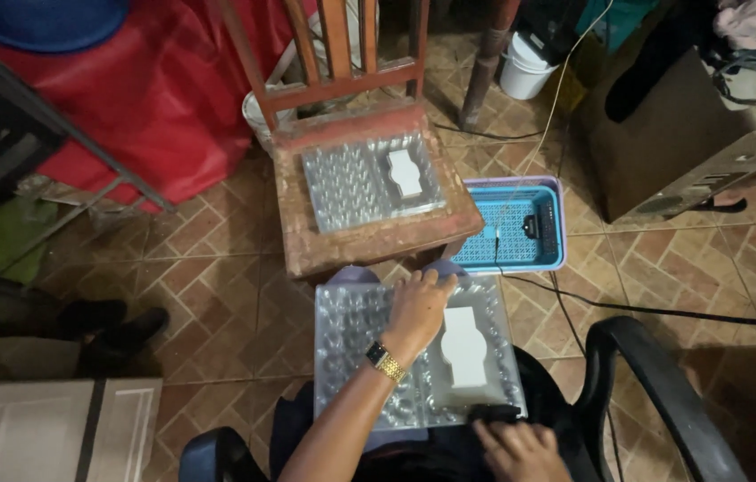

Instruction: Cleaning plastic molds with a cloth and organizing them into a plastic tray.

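Observation:
A clear plastic tray point(351, 357) with many round pockets lies across my lap. A white flat shaped piece point(465, 348) rests in its right half. My left hand point(415, 311), with a gold watch on the wrist, lies on the tray's middle, its fingers curled at the far rim. My right hand point(521, 451) is at the tray's near right corner, its fingers closed on a small black object point(494, 412). A second clear tray point(351, 183) with another white piece point(405, 171) sits on the wooden chair point(378, 236) in front of me.
A blue basket with a lilac rim point(521, 228) stands on the tiled floor right of the wooden chair, holding a black device and a cable. Black plastic chair arms point(655, 384) flank me. A red cloth point(146, 98), a white bucket point(525, 67) and a metal box point(690, 152) surround the area.

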